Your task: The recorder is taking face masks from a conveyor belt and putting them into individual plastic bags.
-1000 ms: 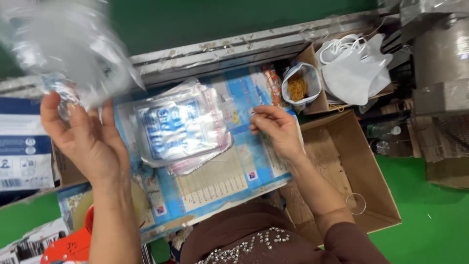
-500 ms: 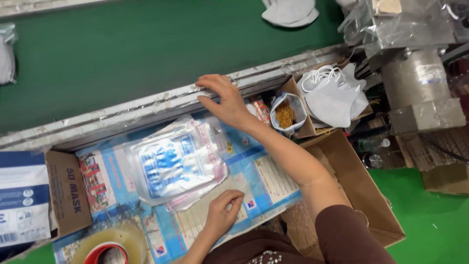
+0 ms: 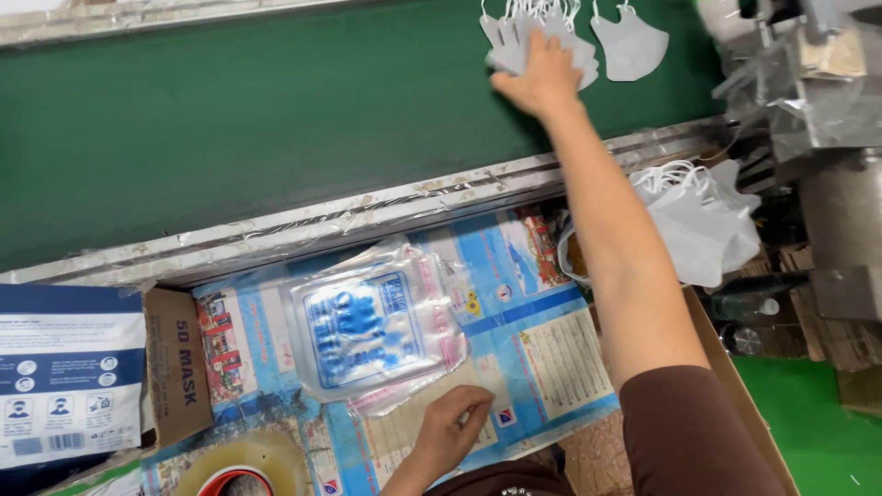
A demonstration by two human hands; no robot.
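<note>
The right hand (image 3: 542, 78) is stretched far forward over the green conveyor belt (image 3: 230, 119) and lies with its fingers spread on a bunch of white face masks (image 3: 514, 41); it presses on them, but I cannot tell if it is really grasping them. One more single mask (image 3: 634, 46) lies just beside this bunch, on the belt. The left hand (image 3: 455, 427) rests near the body on the tabletop, loosely curled, with its fingertips touching the lower edge of a pile of clear plastic bags (image 3: 377, 326) with blue print. The bags lie on a printed blue paper sheet (image 3: 542, 331). Between the two hands runs the metal rail (image 3: 367, 216) of the belt. A heap of white masks (image 3: 698, 216) sits to the right of the arm. On the left are a carton box (image 3: 73, 377) and a tape roll (image 3: 243, 468).
</note>
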